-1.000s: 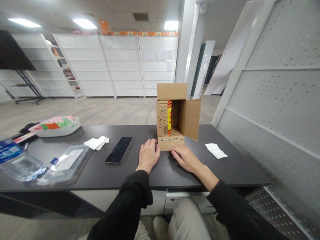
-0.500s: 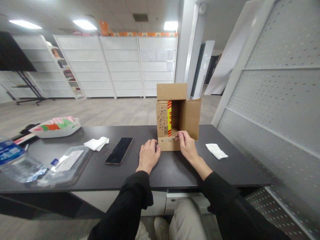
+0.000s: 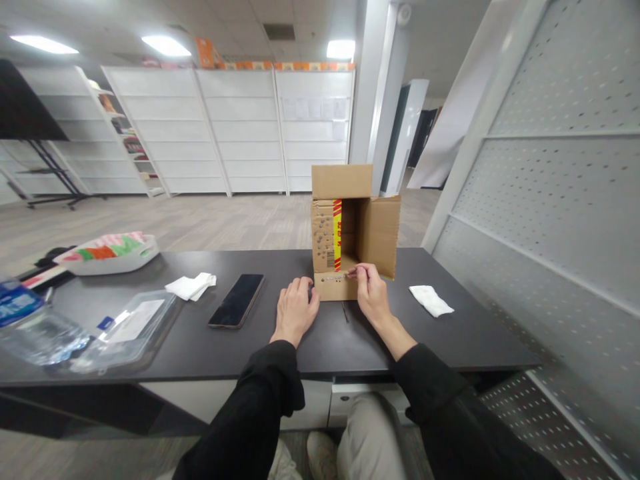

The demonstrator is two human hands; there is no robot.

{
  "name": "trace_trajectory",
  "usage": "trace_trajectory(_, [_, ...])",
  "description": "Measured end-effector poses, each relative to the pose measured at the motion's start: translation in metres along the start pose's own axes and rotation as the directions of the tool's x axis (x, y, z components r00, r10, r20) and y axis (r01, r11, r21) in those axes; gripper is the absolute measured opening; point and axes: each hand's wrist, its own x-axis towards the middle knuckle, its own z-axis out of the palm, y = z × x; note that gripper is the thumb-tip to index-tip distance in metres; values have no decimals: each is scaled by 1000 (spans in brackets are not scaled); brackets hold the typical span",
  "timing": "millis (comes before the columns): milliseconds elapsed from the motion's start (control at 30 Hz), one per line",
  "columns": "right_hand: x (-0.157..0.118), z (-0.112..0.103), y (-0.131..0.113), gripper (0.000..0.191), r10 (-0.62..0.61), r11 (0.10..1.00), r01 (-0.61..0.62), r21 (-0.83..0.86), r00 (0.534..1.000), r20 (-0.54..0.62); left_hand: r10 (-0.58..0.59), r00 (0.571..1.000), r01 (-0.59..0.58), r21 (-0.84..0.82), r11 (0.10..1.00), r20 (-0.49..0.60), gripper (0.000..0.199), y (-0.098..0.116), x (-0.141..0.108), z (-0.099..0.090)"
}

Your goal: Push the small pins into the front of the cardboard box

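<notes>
An open cardboard box (image 3: 381,233) stands on the dark table, its opening facing me and its flaps spread. The left flap has a yellow and red tape strip (image 3: 337,233) and several small dark spots. On the lower flap (image 3: 330,289) lies a row of small marks or pieces. My right hand (image 3: 371,290) is pinched at that flap's right part, on something too small to make out. My left hand (image 3: 296,305) rests on the table at the box's lower left corner, fingers curled around something dark and mostly hidden. A thin dark stick (image 3: 345,311) lies below the box.
A phone (image 3: 237,301), folded tissues (image 3: 191,287), a clear plastic case (image 3: 135,330), a water bottle (image 3: 37,327) and a white tray (image 3: 107,266) with colourful packets stand to the left. Another tissue (image 3: 431,301) lies at the right. A perforated panel (image 3: 560,173) rises beyond the table's right edge.
The view has shifted very slightly. My right hand has stayed pinched at the lower flap with a small change of wrist angle. My left hand remains beside the box.
</notes>
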Motion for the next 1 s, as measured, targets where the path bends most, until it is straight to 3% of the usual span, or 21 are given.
trace_trajectory(500, [0, -2, 0, 29, -8, 998, 5, -56, 999, -52, -10, 1000, 10, 7, 1000, 7, 15, 1, 1, -2])
trace_trajectory(1000, [-1, -2, 1, 28, -32, 990, 35, -140, 999, 27, -9, 1000, 9, 1, 1000, 1, 16, 0, 1, -1])
